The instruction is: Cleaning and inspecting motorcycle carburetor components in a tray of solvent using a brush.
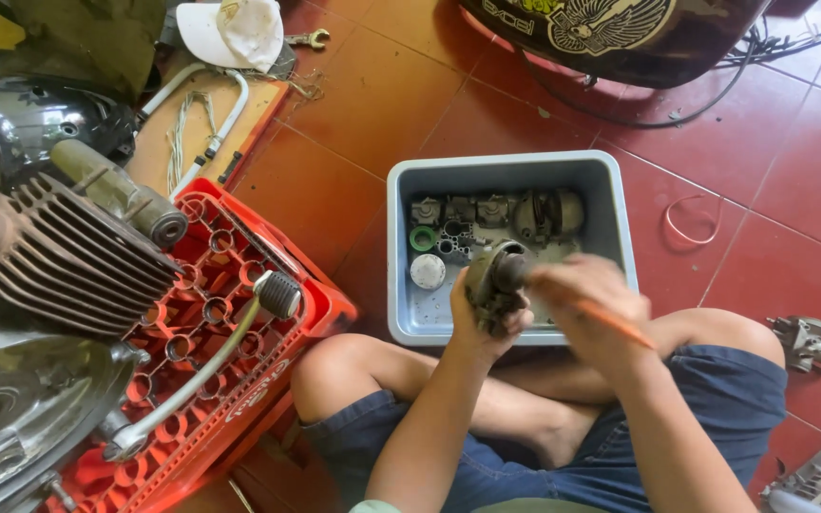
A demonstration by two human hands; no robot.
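Grimy metal part (489, 285) over grey tub (401, 247)

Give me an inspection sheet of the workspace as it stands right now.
Surface: red tiled floor; the person sits cross-legged on it.
Job's things: grimy metal engine part; orange-handled tool, blurred.
Clutter: grey tub of small parts, red crate, finned engine, white cap, spanner.
Grippers: left hand grips the engine part; right hand holds the tool against it.
Cables: black cables; red wire loop.
Surroundings: dark fuel tank at top.
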